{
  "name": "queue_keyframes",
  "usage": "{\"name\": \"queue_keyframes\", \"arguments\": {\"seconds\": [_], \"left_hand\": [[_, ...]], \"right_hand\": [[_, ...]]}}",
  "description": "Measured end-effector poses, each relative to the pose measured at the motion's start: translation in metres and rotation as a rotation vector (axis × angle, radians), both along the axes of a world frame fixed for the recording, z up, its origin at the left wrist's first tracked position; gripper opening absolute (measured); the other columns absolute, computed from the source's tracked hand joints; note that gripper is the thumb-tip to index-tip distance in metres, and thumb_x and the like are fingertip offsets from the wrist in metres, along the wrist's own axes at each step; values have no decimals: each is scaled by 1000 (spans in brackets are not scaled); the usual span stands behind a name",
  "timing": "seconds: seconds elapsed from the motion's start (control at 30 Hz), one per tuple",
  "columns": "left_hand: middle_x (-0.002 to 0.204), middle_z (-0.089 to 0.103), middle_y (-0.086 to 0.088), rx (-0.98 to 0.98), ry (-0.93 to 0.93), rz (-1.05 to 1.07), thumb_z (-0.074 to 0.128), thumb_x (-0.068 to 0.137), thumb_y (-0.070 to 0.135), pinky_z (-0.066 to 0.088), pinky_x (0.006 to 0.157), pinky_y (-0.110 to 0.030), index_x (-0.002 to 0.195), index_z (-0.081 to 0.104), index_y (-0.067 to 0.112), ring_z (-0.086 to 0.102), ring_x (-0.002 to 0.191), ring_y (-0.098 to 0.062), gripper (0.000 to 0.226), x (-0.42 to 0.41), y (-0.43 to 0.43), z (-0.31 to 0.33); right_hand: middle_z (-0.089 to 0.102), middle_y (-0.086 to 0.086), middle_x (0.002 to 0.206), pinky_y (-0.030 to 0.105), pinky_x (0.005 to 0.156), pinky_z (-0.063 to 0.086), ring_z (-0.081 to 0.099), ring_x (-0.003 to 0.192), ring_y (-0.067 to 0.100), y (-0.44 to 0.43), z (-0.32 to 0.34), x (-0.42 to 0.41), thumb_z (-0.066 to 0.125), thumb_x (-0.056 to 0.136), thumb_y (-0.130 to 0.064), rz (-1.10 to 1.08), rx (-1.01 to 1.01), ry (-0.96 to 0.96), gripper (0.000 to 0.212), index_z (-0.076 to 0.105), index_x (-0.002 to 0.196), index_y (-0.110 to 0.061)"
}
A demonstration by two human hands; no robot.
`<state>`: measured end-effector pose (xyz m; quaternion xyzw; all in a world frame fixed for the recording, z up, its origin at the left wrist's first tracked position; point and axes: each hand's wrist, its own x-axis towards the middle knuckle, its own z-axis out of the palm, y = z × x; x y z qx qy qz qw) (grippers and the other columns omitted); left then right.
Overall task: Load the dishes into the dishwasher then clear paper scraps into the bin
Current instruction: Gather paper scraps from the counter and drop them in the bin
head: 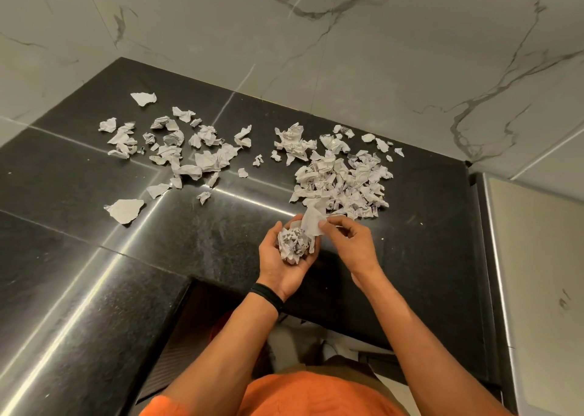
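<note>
Head view, looking down at a black stone countertop (221, 232) in a corner w/ marble-look wall tiles (379, 52). A left hand (284, 264), palm up and cupped, is curled round a wad of scraps (295, 245). One white scrap (311, 222) is pinched betw. thumb and fingers of the right hand (347, 241), just at the wad's far edge. Torn paper is spread over the counter in two groups: a dense right heap (344, 178) just beyond the hands, and a looser left scatter (177, 150) further off. Judged approx.: gathering is under way, most paper not yet collected. Each piece is best pressed firmly into the wad so nothing is dropped, w/ the near heap taken first. No bin or dishwasher is in view; the cupped palm is the only holder, and it looks nearly full.
</note>
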<state>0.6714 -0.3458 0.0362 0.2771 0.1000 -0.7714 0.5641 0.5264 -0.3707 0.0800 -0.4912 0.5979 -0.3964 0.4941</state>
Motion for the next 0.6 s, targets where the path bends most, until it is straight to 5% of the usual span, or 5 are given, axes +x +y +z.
{"name": "queue_keyframes", "arguments": {"seconds": [0.13, 0.23, 0.33, 0.43, 0.6], "left_hand": [[134, 63, -21, 17, -19, 13, 44, 101, 39, 52, 95, -42, 119, 70, 6, 63, 111, -33, 45, 2, -2, -1], [130, 65, -20, 37, -18, 24, 44, 102, 40, 46, 101, -44, 117, 72, 6, 63, 110, -33, 46, 0, -3, -2], [139, 60, -17, 44, -42, 8, 44, 101, 41, 46, 103, -44, 131, 62, 7, 60, 119, -33, 49, -3, -5, -2], [137, 62, -15, 33, -37, 12, 43, 102, 40, 52, 97, -45, 123, 65, 10, 65, 114, -32, 43, -6, -8, 0], [137, 61, -18, 54, 2, 29, 44, 102, 38, 49, 98, -43, 130, 64, 7, 64, 110, -33, 46, -6, -8, 4]], "right_hand": [[73, -12, 80, 14, 70, 46, 61, 74, -6, 0, 2, 3, 69, 96, -16, -79, 71, -146, 8, 77, 94, -18], [75, -11, 93, 17, 75, 45, 64, 81, -8, 2, 5, 7, 68, 96, -17, -37, 123, -213, 10, 77, 99, -16], [72, -1, 107, 22, 84, 47, 67, 96, 5, 6, 1, 13, 77, 89, -18, 31, 51, -69, 3, 79, 90, -19], [62, -6, 109, 16, 81, 49, 62, 96, 4, 7, -4, 14, 88, 78, -30, 46, -62, 234, 17, 73, 87, -29], [71, -8, 96, 23, 78, 55, 66, 86, 4, -2, -5, -1, 84, 83, -33, -123, -87, 146, 20, 69, 93, -23]]}}
